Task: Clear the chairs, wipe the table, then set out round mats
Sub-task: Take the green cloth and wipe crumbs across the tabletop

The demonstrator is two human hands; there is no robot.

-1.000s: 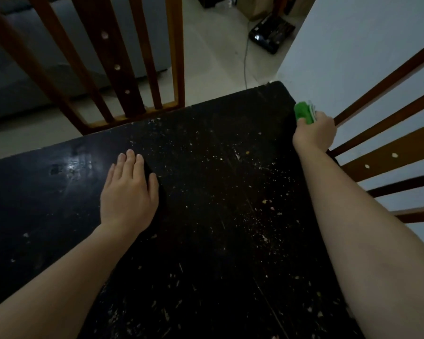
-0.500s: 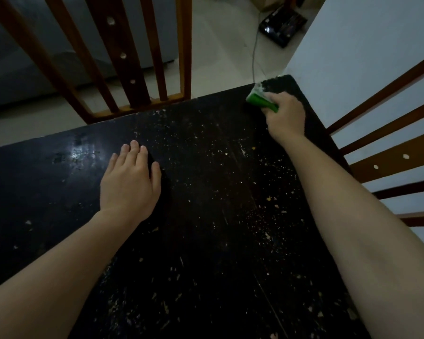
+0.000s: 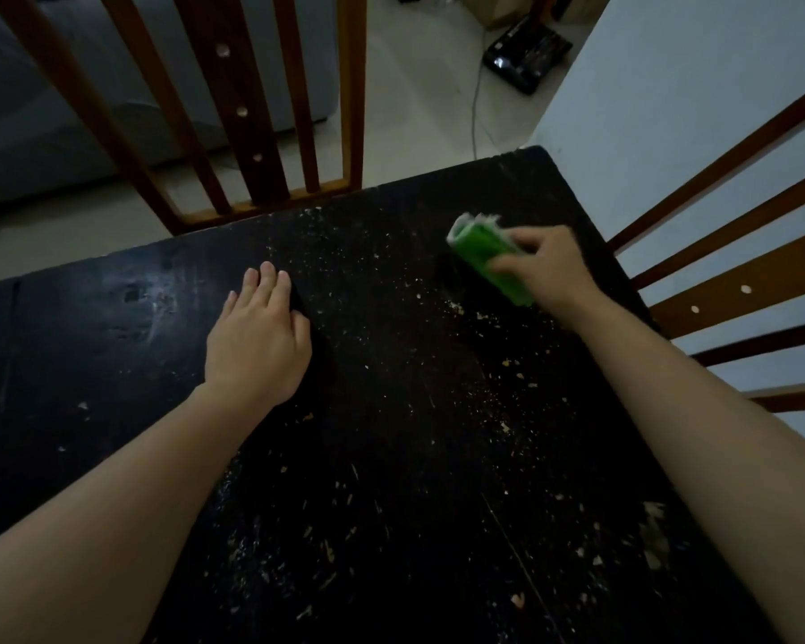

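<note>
One step is in hand, wiping, I judge. Your right grip (image 3: 549, 269) is clamped on the cloth (image 3: 482, 253), pressed to the counter (image 3: 112, 411); your left grip (image 3: 261, 339) lies flat, fingers straight. Crumbs (image 3: 456, 309) lie just near-side of the right grip: sweep through them next.

Dim, underexposed; pale glare patch on table (image 3: 149, 295); right hand (image 3: 549, 267) motion-blurred; wide-angle bending at edges.

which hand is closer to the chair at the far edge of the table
Left. The left hand lies flat on the table just in front of that chair; the right hand, gripping the green cloth, is off toward the table's right edge.
</note>
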